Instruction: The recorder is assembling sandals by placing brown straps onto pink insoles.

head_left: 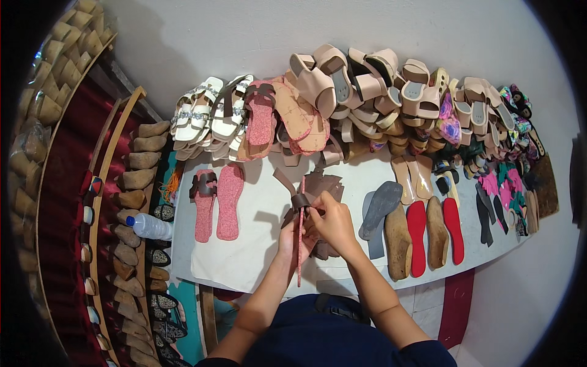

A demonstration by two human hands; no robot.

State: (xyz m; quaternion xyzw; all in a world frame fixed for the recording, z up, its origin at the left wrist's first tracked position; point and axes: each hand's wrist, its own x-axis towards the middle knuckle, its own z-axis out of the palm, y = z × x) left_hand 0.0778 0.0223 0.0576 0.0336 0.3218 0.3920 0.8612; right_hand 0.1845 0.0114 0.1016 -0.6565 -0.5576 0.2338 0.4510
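Head view: left hand [290, 235] grips pink insole [300, 244] edge-on; right hand [333, 221] pinches brown strap [299, 200] over it.

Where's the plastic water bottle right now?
Head view, far left: the water bottle lies on its side off the table's left edge, beside the wooden shoe lasts.

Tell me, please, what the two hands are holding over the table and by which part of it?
Left hand holds a pink sole edge-on near its middle; right hand pinches the brown leather strap at the sole's edge.
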